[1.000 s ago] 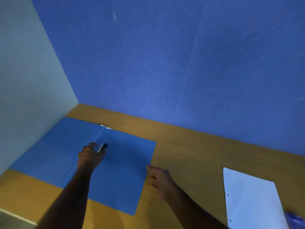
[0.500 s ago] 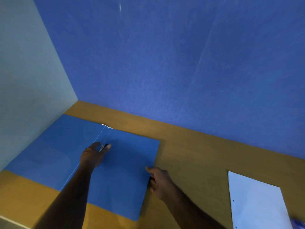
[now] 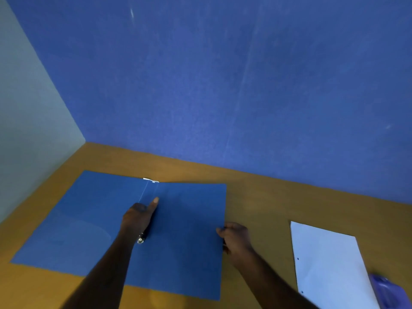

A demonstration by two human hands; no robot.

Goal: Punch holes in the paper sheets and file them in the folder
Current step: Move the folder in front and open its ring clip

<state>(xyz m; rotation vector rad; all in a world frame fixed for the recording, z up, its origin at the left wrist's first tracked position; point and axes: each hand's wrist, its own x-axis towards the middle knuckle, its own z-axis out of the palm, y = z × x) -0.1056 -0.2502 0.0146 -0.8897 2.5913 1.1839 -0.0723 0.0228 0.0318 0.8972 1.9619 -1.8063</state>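
Note:
A blue folder (image 3: pixel 84 221) lies open and flat on the wooden desk. My left hand (image 3: pixel 137 218) rests on its centre fold, index finger stretched forward, the other fingers curled over a dark fastener strip whose shiny metal end (image 3: pixel 140 241) sticks out under the wrist. My right hand (image 3: pixel 235 238) pinches the right edge of the folder's right half. A white paper sheet (image 3: pixel 327 264) with two punched holes along its left edge lies on the desk to the right, apart from both hands.
A purple hole punch (image 3: pixel 388 291) shows partly at the bottom right corner, touching the sheet's lower right. A blue partition (image 3: pixel 223 85) rises behind the desk (image 3: pixel 256 197) and a pale wall (image 3: pixel 29 130) closes the left side.
My left hand slid toward me along the fold and now covers the fastener, index finger stretched out. My right hand kept its hold on the folder's right edge.

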